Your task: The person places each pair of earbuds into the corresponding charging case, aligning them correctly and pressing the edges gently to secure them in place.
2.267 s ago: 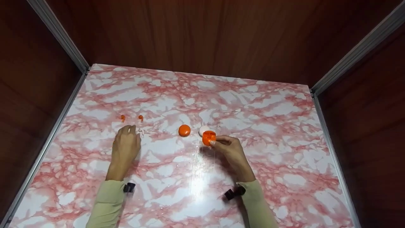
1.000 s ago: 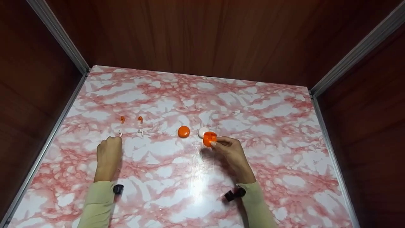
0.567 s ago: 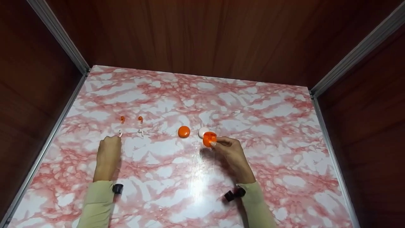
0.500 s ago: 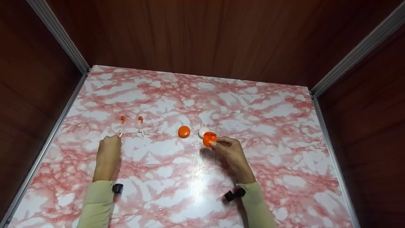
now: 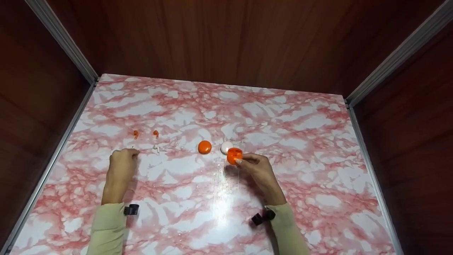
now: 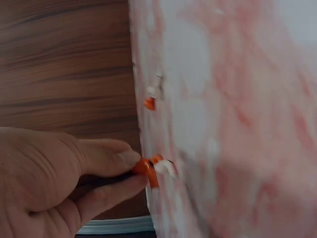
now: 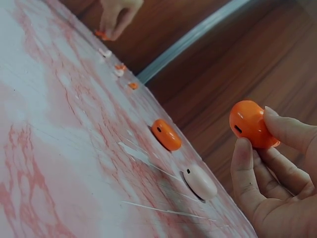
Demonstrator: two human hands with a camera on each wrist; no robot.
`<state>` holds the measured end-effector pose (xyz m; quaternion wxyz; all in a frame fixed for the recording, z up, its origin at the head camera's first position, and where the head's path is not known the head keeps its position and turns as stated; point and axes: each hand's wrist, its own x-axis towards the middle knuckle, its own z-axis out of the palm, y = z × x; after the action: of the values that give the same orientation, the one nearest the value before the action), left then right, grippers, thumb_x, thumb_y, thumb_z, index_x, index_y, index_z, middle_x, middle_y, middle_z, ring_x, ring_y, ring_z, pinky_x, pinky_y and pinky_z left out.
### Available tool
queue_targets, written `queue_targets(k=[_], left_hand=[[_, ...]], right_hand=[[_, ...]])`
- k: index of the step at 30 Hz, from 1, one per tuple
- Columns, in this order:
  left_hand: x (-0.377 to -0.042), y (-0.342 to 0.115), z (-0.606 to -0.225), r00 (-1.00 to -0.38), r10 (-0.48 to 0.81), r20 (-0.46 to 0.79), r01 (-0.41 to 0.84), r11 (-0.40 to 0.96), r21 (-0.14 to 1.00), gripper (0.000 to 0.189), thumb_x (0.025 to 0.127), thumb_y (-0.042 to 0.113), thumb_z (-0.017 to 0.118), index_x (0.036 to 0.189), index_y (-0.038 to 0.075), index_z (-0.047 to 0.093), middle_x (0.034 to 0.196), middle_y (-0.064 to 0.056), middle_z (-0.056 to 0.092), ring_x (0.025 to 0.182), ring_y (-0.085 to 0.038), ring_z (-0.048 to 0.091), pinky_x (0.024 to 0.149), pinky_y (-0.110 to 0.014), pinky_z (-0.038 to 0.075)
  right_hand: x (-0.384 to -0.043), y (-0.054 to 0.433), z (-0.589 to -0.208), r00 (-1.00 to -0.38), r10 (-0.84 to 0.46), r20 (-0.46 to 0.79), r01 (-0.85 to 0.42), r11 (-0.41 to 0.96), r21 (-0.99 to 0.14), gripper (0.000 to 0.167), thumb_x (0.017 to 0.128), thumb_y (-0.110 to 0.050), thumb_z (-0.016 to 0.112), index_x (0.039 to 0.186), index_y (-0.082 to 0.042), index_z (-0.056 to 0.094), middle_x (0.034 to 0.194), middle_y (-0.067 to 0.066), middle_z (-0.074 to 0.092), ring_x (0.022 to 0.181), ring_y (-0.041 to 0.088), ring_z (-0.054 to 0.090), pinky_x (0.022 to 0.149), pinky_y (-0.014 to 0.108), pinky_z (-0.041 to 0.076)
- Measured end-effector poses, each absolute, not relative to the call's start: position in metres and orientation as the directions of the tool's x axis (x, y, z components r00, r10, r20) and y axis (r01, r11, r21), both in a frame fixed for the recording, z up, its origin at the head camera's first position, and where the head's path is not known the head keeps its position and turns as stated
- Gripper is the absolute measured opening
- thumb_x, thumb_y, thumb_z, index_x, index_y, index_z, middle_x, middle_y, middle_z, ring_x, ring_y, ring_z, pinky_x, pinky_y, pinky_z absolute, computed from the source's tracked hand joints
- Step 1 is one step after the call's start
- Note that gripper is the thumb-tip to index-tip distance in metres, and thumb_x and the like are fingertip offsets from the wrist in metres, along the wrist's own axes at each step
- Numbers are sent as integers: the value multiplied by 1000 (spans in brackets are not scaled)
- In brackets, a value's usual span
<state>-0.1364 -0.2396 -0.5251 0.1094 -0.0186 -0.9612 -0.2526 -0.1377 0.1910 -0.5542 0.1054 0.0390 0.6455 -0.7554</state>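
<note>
Filling the work area, a pink-and-white table (image 5: pixel 300 152). At left, low over it, the left hand (image 5: pixel 122 166), fingers curled to a pinch; at right, the right hand (image 5: pixel 262 173), thumb and fingers gripping an open orange case (image 5: pixel 231 160). Case raised off the table, mouth upward, partly hiding the white case (image 5: pixel 225 146) in the head view. Just left of that, a closed orange case (image 5: pixel 204 147). Farther left, two orange earbuds (image 5: pixel 156 134); nearer, a white earbud (image 5: pixel 156 148), with another white earbud (image 7: pixel 105 52) close by the left fingertips. Smallest — a third orange earbud (image 6: pixel 145 168), held between left thumb and finger, stem jutting past the fingertips, exact tilt unclear. From there to the open orange case: rightward, well apart, almost level in depth — loose earbuds nearer the left hand, cases nearer the right.
</note>
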Motion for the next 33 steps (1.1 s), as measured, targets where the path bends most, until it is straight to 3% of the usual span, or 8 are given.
queue_targets(k=[6,11,14,17,22,29,33], left_hand=[[-142,-217,-512,-976,-59,209,98,739,667,15,96,0,72,107,-2,82,102,-24,80,93,-39,79,77,-50,64],[-148,-199,-509,-985,-68,160,86,610,787,14,95,14,78,108,10,85,102,-14,83,91,-24,81,74,-25,63],[-152,-188,-510,-995,-52,88,56,440,896,20,95,20,79,111,9,83,106,-13,82,91,-12,79,77,-15,59],[-155,-174,-512,-999,-40,26,16,223,975,24,95,18,79,113,2,81,107,-13,82,91,-6,78,83,-19,62],[-161,-146,-514,-1000,-8,-9,-9,-71,997,23,93,5,78,112,-8,78,100,-9,83,91,-13,81,88,-31,64],[-169,-108,-519,-999,30,-12,-18,-190,982,21,92,-2,78,110,-11,78,103,-22,80,94,-27,81,86,-33,64],[-171,-89,-522,-998,65,-14,-26,-186,982,22,92,1,78,112,-10,77,104,-23,80,91,-24,81,85,-38,65]], right_hand=[[-137,191,-553,-975,-108,-193,206,-129,-970,29,90,-8,82,115,6,76,107,12,78,98,24,77,93,41,64],[-137,190,-553,-973,-105,-206,220,-136,-966,27,90,-7,82,113,6,76,107,13,79,97,23,77,92,37,64],[-136,191,-552,-973,-102,-206,219,-138,-966,26,89,-7,82,112,5,77,106,13,79,96,24,78,92,39,64],[-136,191,-552,-974,-101,-201,214,-132,-968,27,89,-8,83,112,5,77,106,13,79,95,24,78,93,41,64],[-136,191,-551,-971,-99,-215,228,-141,-963,28,89,-9,84,112,5,77,106,12,80,96,24,78,94,43,63],[-138,190,-551,-972,-105,-211,223,-128,-966,29,89,-11,84,112,5,77,107,13,80,98,23,78,93,38,63],[-137,188,-552,-970,-107,-220,233,-123,-965,28,89,-8,83,113,5,77,106,13,80,98,26,78,90,35,64]])
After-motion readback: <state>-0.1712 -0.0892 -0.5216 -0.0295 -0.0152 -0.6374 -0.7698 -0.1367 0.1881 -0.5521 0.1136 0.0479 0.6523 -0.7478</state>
